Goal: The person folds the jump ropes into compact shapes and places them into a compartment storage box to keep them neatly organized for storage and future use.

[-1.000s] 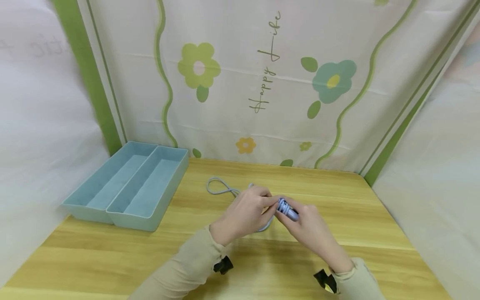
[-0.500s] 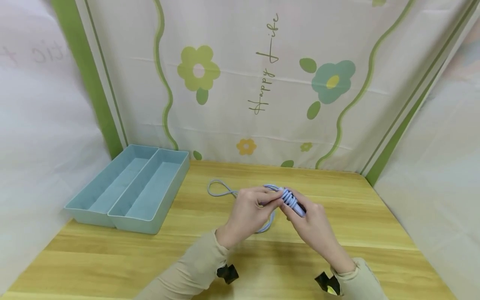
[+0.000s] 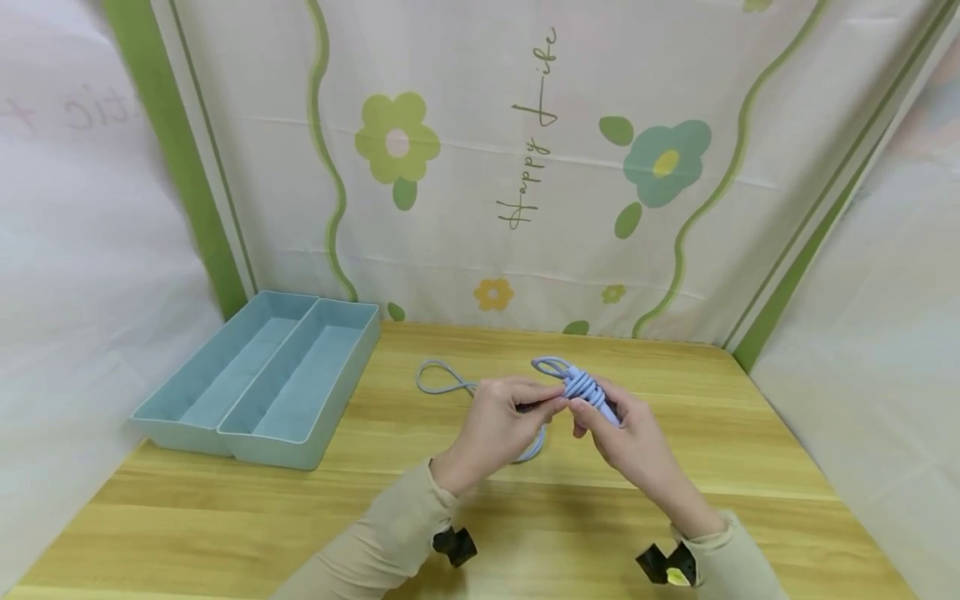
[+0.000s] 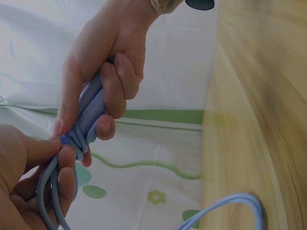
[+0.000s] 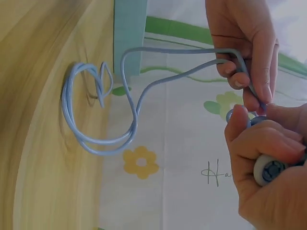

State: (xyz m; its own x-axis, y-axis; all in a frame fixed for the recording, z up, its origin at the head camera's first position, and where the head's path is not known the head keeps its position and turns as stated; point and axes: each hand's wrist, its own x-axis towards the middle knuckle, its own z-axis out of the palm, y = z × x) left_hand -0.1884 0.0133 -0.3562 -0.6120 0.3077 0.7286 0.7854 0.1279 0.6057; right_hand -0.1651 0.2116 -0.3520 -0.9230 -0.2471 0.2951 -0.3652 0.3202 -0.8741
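A light blue jump rope is in both hands above the table. My right hand (image 3: pixel 637 437) grips its handles (image 4: pixel 91 105), with several turns of cord (image 3: pixel 582 386) wound round them. A round end cap (image 5: pixel 269 170) shows in the fist in the right wrist view. From the far end of the bundle a short cord loop (image 3: pixel 550 364) sticks out. My left hand (image 3: pixel 495 429) pinches the doubled cord (image 4: pixel 53 191) close against the windings, its fingertips near the right thumb. The remaining cord (image 5: pixel 72 110) hangs in loops down to the table at the left.
Two pale blue-green trays (image 3: pixel 303 442) stand side by side on the wooden table (image 3: pixel 225 517), at the left. A printed white curtain (image 3: pixel 465 167) hangs behind the table, and white cloth closes both sides.
The wound handles have tilted and shifted slightly right with my right hand, whose fingers have changed position. The short end loop has come into view. My left hand has stayed close by, pinching the cord.
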